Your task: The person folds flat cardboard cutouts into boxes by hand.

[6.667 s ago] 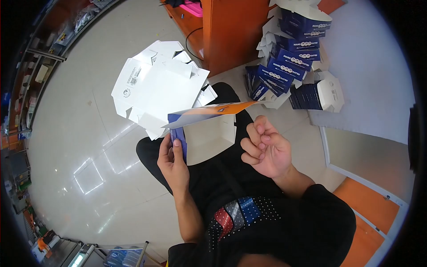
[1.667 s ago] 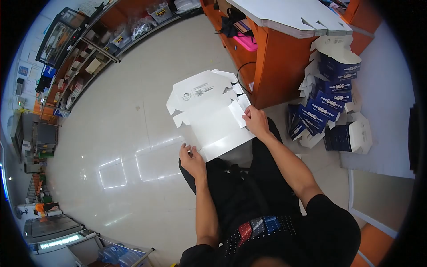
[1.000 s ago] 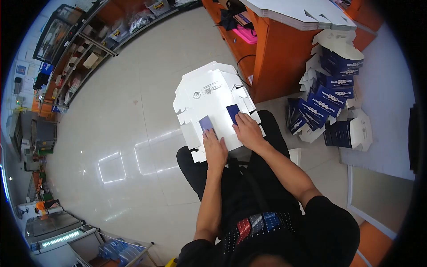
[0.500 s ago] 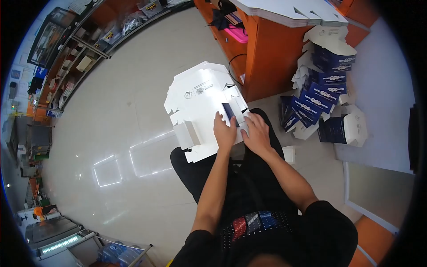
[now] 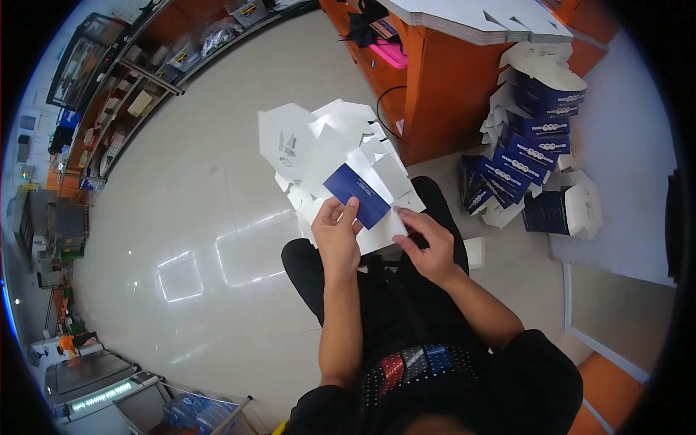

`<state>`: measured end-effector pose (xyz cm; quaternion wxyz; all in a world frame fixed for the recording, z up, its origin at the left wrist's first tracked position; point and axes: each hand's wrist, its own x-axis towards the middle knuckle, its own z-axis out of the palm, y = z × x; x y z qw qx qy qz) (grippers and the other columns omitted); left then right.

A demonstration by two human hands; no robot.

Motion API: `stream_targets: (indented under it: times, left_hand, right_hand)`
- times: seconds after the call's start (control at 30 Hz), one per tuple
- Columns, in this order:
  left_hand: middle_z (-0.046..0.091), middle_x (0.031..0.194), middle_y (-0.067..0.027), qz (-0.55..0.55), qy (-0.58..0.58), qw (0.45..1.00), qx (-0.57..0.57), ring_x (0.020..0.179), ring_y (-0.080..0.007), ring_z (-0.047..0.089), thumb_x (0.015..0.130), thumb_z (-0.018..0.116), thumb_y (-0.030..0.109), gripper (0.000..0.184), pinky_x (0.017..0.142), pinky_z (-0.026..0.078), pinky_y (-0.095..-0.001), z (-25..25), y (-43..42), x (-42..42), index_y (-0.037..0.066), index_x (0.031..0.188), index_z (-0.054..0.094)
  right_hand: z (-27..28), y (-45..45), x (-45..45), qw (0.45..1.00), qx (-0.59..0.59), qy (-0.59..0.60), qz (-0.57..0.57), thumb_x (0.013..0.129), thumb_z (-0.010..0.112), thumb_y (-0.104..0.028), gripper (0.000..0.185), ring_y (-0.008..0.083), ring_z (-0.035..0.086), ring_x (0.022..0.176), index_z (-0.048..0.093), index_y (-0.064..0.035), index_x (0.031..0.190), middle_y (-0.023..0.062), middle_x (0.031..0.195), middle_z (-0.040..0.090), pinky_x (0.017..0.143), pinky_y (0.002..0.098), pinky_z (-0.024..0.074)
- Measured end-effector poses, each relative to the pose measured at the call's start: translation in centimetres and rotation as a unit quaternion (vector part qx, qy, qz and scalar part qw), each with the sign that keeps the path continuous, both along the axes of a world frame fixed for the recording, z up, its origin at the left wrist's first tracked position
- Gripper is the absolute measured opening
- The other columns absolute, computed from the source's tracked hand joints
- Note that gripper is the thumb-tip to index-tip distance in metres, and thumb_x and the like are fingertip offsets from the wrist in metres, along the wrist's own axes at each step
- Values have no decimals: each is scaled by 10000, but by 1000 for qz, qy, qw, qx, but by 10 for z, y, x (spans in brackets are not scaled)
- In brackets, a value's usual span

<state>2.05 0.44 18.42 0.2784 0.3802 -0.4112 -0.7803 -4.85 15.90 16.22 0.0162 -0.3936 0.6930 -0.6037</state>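
A partly folded cardboard box [image 5: 341, 123] lies over my lap, its white inner side and cut flaps facing up. A dark blue panel [image 5: 359, 194] of it stands raised and turned toward me. My left hand [image 5: 337, 235] pinches this panel's lower left edge between thumb and fingers. At the box's right side is my right hand [image 5: 431, 246], thumb and fingers apart, fingertips touching or very close to a white flap. A large white flap [image 5: 286, 141] with small printed marks is lifted at the upper left.
To the right, several folded blue-and-white boxes [image 5: 515, 167] are piled on the floor. White flat sheets [image 5: 464, 18] lie stacked on the orange cabinet [image 5: 442, 94] ahead. Shelves [image 5: 138, 94] line the left side. A small white piece [image 5: 475, 252] is on the floor by my right leg.
The blue panel has swung up and toward the left in my left hand, and the upper left flap has risen. My right hand has moved slightly down and right, its fingers spreading.
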Motion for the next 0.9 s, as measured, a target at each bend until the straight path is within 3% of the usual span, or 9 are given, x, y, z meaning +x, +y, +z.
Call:
stream_targets:
  times: [0.07,0.2,0.33,0.73,0.9]
  left_hand:
    - [708,1030,-110,-7,47,999,21,894,-176,714,941,668,12,174,741,609,-298,5,-1,16,-37,1104,633]
    - [702,1089,-145,-24,137,990,37,934,-210,720,973,609,17,239,798,631,-353,36,11,32,-51,1201,583]
    - [698,1104,-154,-8,204,978,50,954,-231,720,1053,510,134,256,786,640,-368,59,14,41,-62,1191,599]
    - [691,1111,-146,44,159,983,-83,993,-225,696,1071,503,197,299,814,612,-347,50,47,58,-60,1187,602]
    - [706,1071,-125,30,159,980,-114,934,-186,690,1064,532,199,277,748,566,-287,44,50,57,-43,1132,647]
  right_hand:
    - [15,-4,0,991,18,131,35,759,827,-138,403,297,662,999,715,-24,1129,104,1214,696,818,366,570]
    - [32,-5,4,966,62,240,71,723,838,-190,473,272,593,1008,726,-108,1175,68,1326,640,818,341,559]
    - [45,-4,6,960,42,266,79,715,843,-207,474,261,594,1005,735,-126,1170,49,1305,628,814,347,555]
    - [65,-9,12,961,35,267,68,699,850,-205,452,266,576,1018,758,-147,1138,70,1268,601,810,348,543]
    - [63,-7,14,970,22,230,69,680,862,-169,477,286,568,1015,758,-139,1144,86,1285,600,817,361,530]
